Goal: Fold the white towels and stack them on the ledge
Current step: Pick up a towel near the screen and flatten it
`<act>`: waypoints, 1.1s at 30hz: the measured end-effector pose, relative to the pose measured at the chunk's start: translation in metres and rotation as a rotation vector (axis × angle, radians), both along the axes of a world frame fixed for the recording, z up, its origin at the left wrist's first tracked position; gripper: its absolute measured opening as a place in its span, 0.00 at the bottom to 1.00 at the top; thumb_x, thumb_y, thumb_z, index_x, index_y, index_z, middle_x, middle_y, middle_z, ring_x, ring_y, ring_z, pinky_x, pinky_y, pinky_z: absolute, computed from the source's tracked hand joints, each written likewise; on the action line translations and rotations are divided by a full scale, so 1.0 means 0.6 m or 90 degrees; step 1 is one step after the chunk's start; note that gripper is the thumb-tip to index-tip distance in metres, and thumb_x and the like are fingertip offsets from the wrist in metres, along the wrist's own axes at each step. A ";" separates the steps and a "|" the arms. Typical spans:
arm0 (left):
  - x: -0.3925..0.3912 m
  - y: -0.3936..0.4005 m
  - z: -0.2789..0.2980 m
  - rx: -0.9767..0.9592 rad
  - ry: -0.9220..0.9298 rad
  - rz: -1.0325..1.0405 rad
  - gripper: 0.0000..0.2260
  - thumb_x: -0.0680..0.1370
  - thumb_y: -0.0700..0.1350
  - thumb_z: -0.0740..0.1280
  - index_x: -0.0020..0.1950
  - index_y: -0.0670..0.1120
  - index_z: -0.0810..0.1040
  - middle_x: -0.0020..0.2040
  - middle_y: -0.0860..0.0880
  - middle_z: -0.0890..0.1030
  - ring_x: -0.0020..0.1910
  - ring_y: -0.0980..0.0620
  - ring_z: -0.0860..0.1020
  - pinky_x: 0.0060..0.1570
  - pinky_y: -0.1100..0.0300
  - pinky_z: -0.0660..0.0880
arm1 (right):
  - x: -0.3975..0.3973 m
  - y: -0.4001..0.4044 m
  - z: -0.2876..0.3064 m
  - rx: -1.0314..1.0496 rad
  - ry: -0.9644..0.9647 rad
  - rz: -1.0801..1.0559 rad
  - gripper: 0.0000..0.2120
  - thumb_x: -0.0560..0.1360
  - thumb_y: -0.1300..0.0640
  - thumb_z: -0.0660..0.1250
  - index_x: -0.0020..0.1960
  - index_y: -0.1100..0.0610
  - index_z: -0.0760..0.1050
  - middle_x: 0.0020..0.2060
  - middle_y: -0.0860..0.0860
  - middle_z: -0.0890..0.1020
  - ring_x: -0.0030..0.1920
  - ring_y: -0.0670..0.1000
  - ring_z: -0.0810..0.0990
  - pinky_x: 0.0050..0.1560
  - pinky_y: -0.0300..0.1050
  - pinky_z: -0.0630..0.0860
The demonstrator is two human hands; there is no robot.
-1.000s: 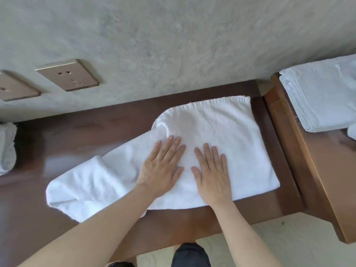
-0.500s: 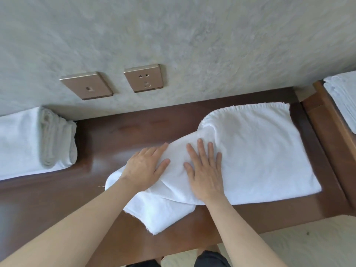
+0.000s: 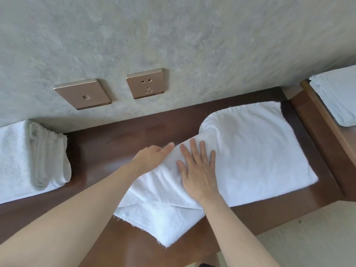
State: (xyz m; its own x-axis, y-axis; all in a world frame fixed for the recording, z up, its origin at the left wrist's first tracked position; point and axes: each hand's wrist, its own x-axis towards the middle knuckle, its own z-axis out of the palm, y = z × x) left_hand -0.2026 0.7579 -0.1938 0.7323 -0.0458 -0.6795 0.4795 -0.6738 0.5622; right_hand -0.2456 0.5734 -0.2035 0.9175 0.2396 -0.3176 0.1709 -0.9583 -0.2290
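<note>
The white towel (image 3: pixel 250 151) lies partly folded on the dark wooden ledge (image 3: pixel 119 143), right of centre in the frame, its lower-left end still bunched and hanging toward the ledge's front edge. The fold looks roughly half done; squaring and stacking remain. The right hand (image 3: pixel 198 170) presses flat on the towel with fingers spread, at its middle. The left hand (image 3: pixel 152 158) grips the towel's left fold, fingers tucked under the cloth. Folded towels (image 3: pixel 28 157) already rest at the left edge; another stack (image 3: pixel 339 97) sits at upper right.

Dark wooden ledge (image 3: pixel 119 143) carries white towel (image 3: pixel 260 151), folded stack (image 3: pixel 28 160).
</note>
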 end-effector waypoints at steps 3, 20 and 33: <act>0.010 0.007 0.005 -0.222 0.194 0.178 0.29 0.82 0.66 0.56 0.50 0.45 0.86 0.48 0.43 0.85 0.50 0.43 0.82 0.62 0.49 0.76 | -0.017 -0.009 0.000 0.040 -0.020 -0.035 0.30 0.80 0.37 0.30 0.81 0.41 0.37 0.80 0.44 0.34 0.78 0.49 0.29 0.79 0.60 0.36; 0.007 -0.039 -0.041 -0.319 0.163 0.046 0.47 0.64 0.83 0.58 0.72 0.54 0.75 0.72 0.53 0.75 0.72 0.52 0.71 0.71 0.59 0.66 | -0.051 -0.061 -0.029 0.189 -0.022 -0.176 0.32 0.77 0.28 0.32 0.78 0.37 0.30 0.80 0.43 0.35 0.79 0.43 0.33 0.79 0.51 0.35; 0.013 -0.063 -0.011 -0.484 0.303 -0.039 0.29 0.73 0.68 0.71 0.65 0.49 0.81 0.64 0.48 0.82 0.64 0.49 0.80 0.71 0.51 0.67 | -0.052 -0.077 -0.032 0.175 0.018 -0.209 0.31 0.78 0.36 0.30 0.79 0.45 0.33 0.78 0.37 0.36 0.78 0.37 0.35 0.79 0.46 0.35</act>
